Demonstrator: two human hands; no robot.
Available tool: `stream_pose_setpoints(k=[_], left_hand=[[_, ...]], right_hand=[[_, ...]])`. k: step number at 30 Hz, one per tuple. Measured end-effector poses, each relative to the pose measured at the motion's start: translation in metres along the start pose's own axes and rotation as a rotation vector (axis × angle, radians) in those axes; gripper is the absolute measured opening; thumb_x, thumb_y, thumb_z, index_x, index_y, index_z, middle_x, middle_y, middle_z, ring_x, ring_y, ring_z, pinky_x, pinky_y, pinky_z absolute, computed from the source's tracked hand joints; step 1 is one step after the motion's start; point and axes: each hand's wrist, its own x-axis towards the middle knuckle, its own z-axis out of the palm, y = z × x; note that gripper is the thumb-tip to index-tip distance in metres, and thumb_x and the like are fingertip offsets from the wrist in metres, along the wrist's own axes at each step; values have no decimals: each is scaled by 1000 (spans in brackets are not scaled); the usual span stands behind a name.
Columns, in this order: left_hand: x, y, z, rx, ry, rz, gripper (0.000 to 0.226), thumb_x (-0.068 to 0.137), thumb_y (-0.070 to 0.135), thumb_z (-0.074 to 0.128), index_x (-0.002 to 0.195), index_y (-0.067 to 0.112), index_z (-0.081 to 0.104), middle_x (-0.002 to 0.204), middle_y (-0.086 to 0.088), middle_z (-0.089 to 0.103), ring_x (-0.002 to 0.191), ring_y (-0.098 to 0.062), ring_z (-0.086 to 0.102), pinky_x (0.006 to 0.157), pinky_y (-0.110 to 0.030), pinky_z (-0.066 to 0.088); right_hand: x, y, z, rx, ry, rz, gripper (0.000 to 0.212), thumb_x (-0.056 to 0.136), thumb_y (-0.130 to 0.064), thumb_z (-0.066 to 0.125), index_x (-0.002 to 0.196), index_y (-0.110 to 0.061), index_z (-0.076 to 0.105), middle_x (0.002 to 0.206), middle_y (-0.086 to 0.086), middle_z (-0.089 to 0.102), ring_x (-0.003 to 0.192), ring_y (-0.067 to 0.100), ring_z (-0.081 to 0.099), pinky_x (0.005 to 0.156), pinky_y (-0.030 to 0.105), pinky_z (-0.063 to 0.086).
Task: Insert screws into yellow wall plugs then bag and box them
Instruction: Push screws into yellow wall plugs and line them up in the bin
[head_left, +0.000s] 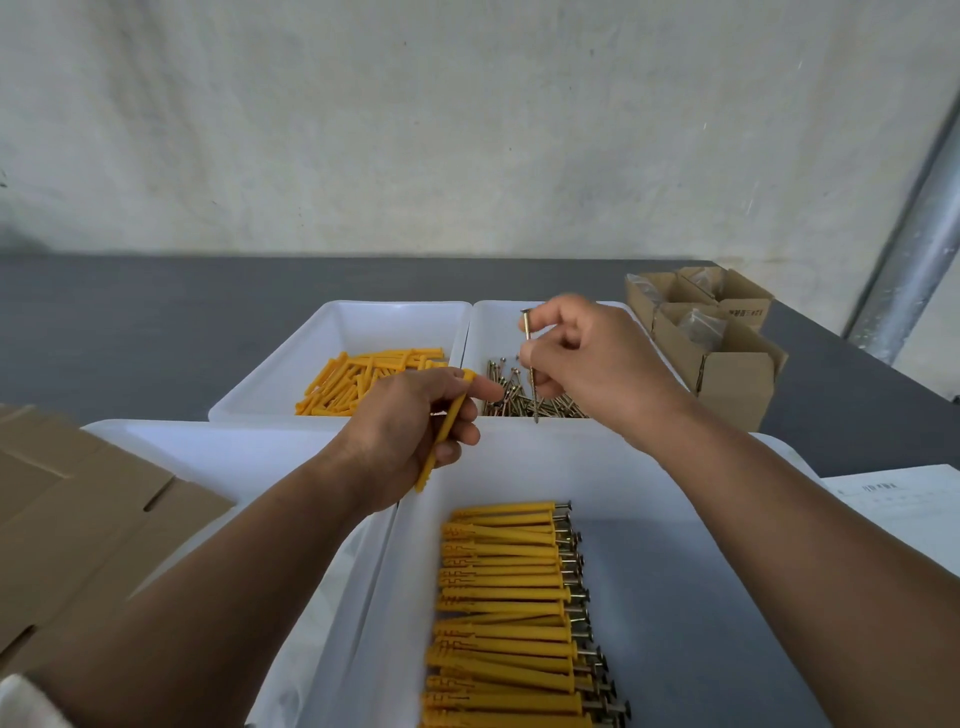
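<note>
Left hand (410, 431) clamps a plug (447, 431), mouth tilted toward 1 o'clock, likely to receive the screw (530, 364) pinched upright by right hand (587, 364). Finished pairs (509, 613) lie aligned at 6 o'clock, probably for easy bagging.

One head-worn camera looks forward and down, close over the white bins (343, 332).

Both bare forearms reach away from the near edge. The left hand (410, 431) is curled, fingers closed around a thin piece. The right hand (587, 358), farther and higher, pinches with thumb and fingers.
</note>
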Motion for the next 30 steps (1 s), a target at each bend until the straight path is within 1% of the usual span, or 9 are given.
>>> stream_pose_setpoints(k=[2, 5, 8, 12, 15, 20, 24, 27, 30], left_hand=[[0, 0, 0, 39, -24, 7, 36, 97, 8, 42, 90, 2, 76, 65, -2, 54, 54, -13, 54, 42, -21, 39], [-1, -1, 0, 88, -64, 1, 34, 97, 7, 43, 94, 2, 75, 66, -2, 54, 54, -13, 53, 43, -22, 41], [-2, -2, 0, 130, -104, -10, 32, 98, 7, 42, 98, 2, 74, 67, -1, 55, 55, -12, 54, 45, -22, 42], [-2, -3, 3, 190, -137, -12, 30, 98, 6, 43, 98, 3, 73, 69, -2, 54, 56, -12, 53, 47, -21, 42], [-2, -3, 3, 226, -159, -4, 29, 97, 5, 43, 101, 3, 72, 70, -3, 53, 56, -12, 53, 47, -21, 42], [-3, -3, 5, 276, -166, 8, 27, 97, 5, 45, 101, 5, 72, 71, -4, 53, 57, -12, 54, 47, -21, 43], [-3, -4, 5, 287, -163, 13, 26, 97, 5, 47, 100, 6, 72, 70, -4, 54, 57, -12, 55, 47, -22, 44], [-3, -4, 5, 300, -167, 19, 25, 98, 6, 47, 102, 5, 72, 70, -4, 54, 57, -12, 55, 48, -21, 44], [-2, -4, 5, 287, -160, 19, 25, 98, 6, 47, 101, 5, 72, 70, -4, 54, 57, -12, 55, 48, -20, 44]], right_hand=[[1, 0, 0, 103, 23, 48, 27, 87, -15, 65, 112, -24, 59, 72, -2, 71, 58, 13, 70, 70, 34, 59], [2, 1, 0, 276, 60, 88, 40, 85, -9, 66, 117, -28, 52, 75, 3, 71, 59, 19, 70, 72, 41, 62], [4, 2, -1, 349, 95, 101, 36, 85, -6, 67, 110, -30, 54, 73, 2, 71, 62, 22, 72, 74, 45, 61], [6, 3, 0, 375, 116, 103, 33, 86, -6, 66, 105, -31, 53, 69, -2, 71, 63, 20, 72, 73, 44, 62], [5, 3, 0, 371, 121, 102, 33, 87, -6, 65, 105, -30, 52, 69, -3, 71, 62, 19, 72, 72, 42, 62], [5, 3, 2, 382, 119, 112, 33, 86, -6, 66, 104, -29, 52, 71, 2, 70, 63, 20, 73, 73, 44, 62], [3, 3, 4, 356, 103, 126, 31, 87, -7, 66, 104, -29, 51, 67, -2, 70, 62, 20, 73, 75, 47, 61], [1, 0, 4, 357, 96, 150, 33, 87, -6, 66, 112, -20, 52, 78, 5, 71, 61, 18, 72, 67, 37, 62], [0, -2, 5, 373, 86, 174, 29, 89, -5, 65, 111, -17, 51, 86, 12, 69, 62, 18, 72, 57, 27, 59]])
